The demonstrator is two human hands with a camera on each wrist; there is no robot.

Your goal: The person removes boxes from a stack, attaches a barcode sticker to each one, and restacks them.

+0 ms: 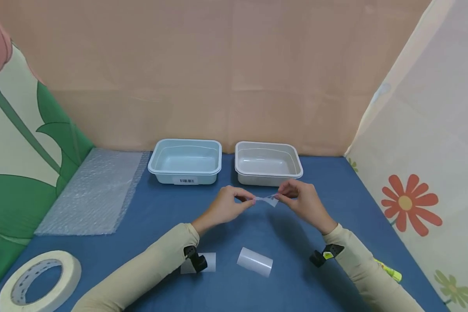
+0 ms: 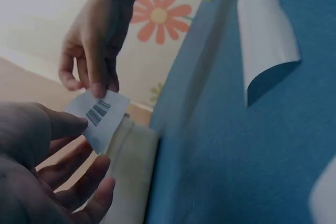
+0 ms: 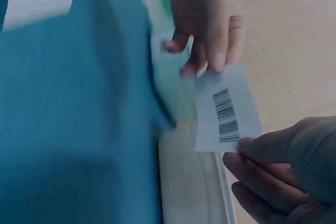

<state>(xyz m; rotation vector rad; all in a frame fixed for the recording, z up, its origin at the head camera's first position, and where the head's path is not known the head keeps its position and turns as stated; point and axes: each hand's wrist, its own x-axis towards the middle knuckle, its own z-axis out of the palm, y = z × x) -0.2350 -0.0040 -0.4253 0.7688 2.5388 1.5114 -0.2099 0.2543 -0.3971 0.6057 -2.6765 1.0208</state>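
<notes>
A white barcode label (image 1: 272,201) is stretched between both hands, above the table in front of the light grey box (image 1: 269,180). My left hand (image 1: 226,204) pinches one end between thumb and fingers. The opposite end is pinched by my right hand (image 1: 304,203). Black bars show on the face of the label (image 3: 226,114) in the right wrist view. To the left of the grey box stands a light blue box (image 1: 185,178), with a barcode label (image 1: 186,180) on its front wall.
A curled white paper piece (image 1: 255,261) lies near the front, and another paper piece (image 1: 209,256) is partly behind the left wrist camera. Bubble wrap (image 1: 93,190) lies at the left, a tape roll (image 1: 68,277) at front left. A yellow-green object (image 1: 391,272) is partly hidden by the right sleeve.
</notes>
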